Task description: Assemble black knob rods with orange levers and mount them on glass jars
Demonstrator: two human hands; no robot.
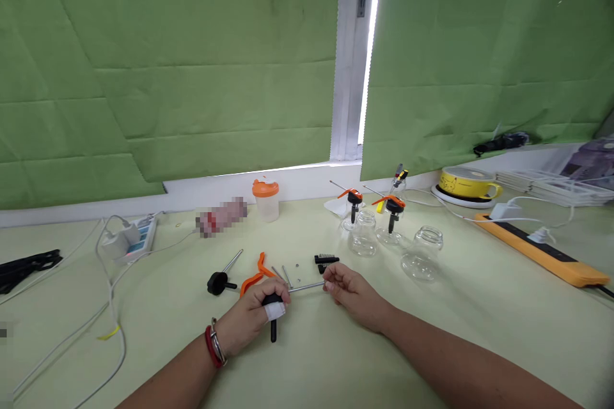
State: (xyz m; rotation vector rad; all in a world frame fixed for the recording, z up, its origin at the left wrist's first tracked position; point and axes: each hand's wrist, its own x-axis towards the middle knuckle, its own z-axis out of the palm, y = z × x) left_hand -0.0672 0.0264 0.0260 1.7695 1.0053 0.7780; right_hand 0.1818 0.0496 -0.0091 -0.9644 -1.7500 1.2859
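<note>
My left hand (261, 310) is closed around a black plastic part (273, 330) that has a thin metal rod (307, 287) sticking out to the right. At the rod's far end, the fingertips of my right hand (348, 287) are pinched together. Behind my left hand lie orange curved pieces (250, 281) and some thin metal pins (286, 276). A similar black part with a rod (218, 282) rests to the left. Black pieces with springs (327, 260) lie just behind my right fingertips.
Two glass jars (363, 236) (422, 255) and two finished-looking orange and black tops (354, 197) stand at the back right. An orange-lidded cup (266, 198) is near the wall. Cables and a white power strip (139, 239) lie left, an orange power strip (542, 249) right.
</note>
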